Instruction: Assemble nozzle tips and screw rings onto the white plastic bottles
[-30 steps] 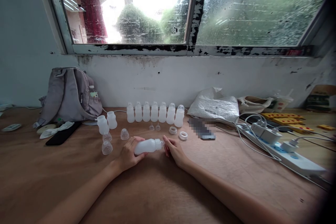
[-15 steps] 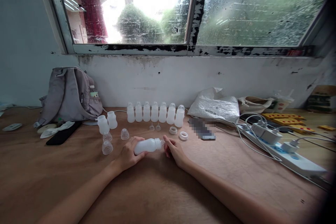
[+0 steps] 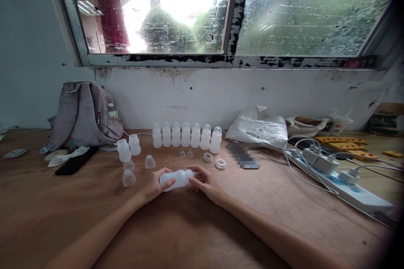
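A frosted white baby bottle [image 3: 177, 178] lies sideways above the table, its neck pointing right. My left hand [image 3: 153, 187] is closed round the bottle's base end, thumb along the near side. At the neck end my right hand [image 3: 206, 183] is closed, with thumb and fingers on the collar; the clear teat there is partly hidden. Just beyond the hands stand two clear teats [image 3: 190, 153] and two white rings [image 3: 220, 163]. A clear dome cap [image 3: 150, 161] sits beyond my left hand, and more clear caps [image 3: 128, 178] are to its left.
Several capped bottles [image 3: 186, 135] stand in a row near the wall, with two uncapped bottles [image 3: 135, 145] to their left. A grey backpack [image 3: 80, 113] and black phone [image 3: 75, 162] lie left. A silver bag [image 3: 260, 128], pixelated phone [image 3: 243, 155] and power strip [image 3: 362, 195] occupy the right.
My right hand has moved slightly left, from the teat's tip onto the bottle's neck, covering more of the teat. My left hand and the bottle have shifted a little left.
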A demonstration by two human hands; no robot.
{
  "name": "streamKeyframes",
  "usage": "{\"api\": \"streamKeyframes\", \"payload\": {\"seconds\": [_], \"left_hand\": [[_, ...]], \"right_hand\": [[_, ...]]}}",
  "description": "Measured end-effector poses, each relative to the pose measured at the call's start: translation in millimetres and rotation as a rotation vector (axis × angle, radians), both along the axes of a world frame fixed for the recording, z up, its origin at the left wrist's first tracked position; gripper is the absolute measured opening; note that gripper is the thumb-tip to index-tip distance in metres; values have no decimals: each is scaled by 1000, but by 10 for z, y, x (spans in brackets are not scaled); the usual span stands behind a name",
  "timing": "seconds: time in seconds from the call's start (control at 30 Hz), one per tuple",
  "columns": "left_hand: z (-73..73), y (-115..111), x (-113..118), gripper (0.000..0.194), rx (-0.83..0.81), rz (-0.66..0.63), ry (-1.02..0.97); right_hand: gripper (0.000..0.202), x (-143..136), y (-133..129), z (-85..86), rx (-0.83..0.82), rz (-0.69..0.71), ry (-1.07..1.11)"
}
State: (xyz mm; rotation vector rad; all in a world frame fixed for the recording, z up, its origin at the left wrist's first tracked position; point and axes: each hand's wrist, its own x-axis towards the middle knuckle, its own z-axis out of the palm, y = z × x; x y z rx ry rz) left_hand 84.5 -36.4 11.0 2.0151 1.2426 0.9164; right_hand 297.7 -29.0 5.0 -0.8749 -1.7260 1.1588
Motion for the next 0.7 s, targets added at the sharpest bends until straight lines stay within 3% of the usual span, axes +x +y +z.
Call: {"api": "streamKeyframes", "payload": {"seconds": [0.2, 0.47, 0.57, 0.7], "left_hand": [[35, -90, 30, 31, 187, -20, 89], [-19, -101, 26, 35, 507, -49, 234], [-41, -71, 34, 36, 488, -39, 207], [-21, -63, 66, 33, 267, 22, 114]], "right_hand": [[29, 4, 43, -57, 41, -128, -124], [30, 9, 83, -111, -49, -95, -102], [31, 2, 91, -94, -79, -77, -58], [36, 4, 90, -67, -89, -28, -17]]}}
